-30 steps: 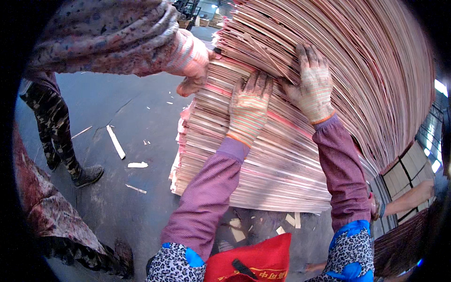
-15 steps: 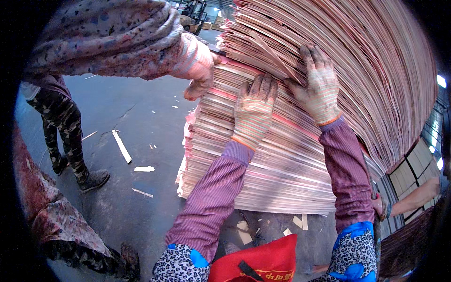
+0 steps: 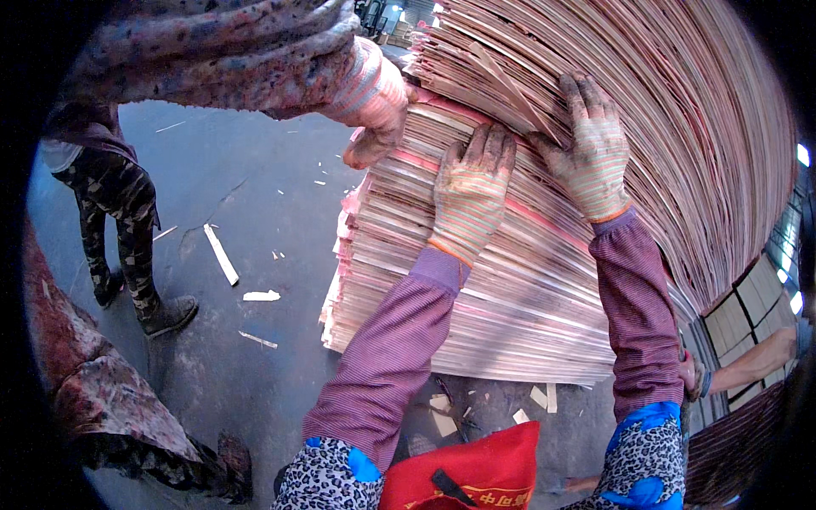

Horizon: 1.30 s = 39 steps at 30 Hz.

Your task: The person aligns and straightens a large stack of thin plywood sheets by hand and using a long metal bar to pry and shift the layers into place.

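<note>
A tall stack of thin wood veneer sheets [image 3: 476, 314], pink-stained along many edges, fills the middle and right. On its edges rests my left hand [image 3: 472, 191], in a striped, soiled glove, fingers stretched out and close together. My right hand [image 3: 591, 153], gloved alike, lies against the upper sheets with fingers extended and thumb apart. A loose veneer strip [image 3: 514, 93] juts out aslant from the stack, its lower end beside my right thumb. A co-worker's gloved hand [image 3: 378, 106] grips the stack's left edge.
Another person's hand [image 3: 693, 374] touches the stack's right side. A person in camouflage trousers [image 3: 127, 221] stands at left. Wood scraps [image 3: 221, 255] lie on the dark floor [image 3: 246, 204]. A red cloth [image 3: 467, 467] hangs below my arms. Pale stacked blocks [image 3: 744, 310] stand at right.
Both my hands and the co-worker's gloved hand sit slightly higher and further right in the picture. The upper stack appears shifted right too. My hands keep the same contact with the sheets.
</note>
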Each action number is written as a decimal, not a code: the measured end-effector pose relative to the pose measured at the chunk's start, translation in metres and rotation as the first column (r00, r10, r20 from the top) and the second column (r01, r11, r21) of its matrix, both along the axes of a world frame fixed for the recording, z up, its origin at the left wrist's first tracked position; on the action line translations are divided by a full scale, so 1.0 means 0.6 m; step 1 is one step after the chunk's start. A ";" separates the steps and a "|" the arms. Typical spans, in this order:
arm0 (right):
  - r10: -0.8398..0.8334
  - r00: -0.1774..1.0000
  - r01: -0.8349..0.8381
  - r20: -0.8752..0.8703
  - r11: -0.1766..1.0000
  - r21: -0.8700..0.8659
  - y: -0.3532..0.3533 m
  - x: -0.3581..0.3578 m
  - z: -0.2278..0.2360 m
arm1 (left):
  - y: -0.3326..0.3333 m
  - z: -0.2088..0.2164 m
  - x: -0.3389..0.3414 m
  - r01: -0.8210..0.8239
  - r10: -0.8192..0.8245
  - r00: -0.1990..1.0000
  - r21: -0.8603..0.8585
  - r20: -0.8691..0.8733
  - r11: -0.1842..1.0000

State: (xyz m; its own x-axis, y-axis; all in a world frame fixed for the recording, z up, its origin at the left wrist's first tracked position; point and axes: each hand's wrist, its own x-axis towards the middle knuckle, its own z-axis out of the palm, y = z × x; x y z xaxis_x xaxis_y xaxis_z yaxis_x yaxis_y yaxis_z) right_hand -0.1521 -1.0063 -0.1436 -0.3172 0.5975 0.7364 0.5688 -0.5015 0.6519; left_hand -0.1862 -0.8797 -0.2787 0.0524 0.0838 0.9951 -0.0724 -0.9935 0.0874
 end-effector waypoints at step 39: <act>0.082 0.991 -0.068 -0.105 0.990 0.127 -0.064 0.041 -0.108 | 0.111 0.107 -0.087 -0.166 0.203 0.978 0.388 -0.055 0.906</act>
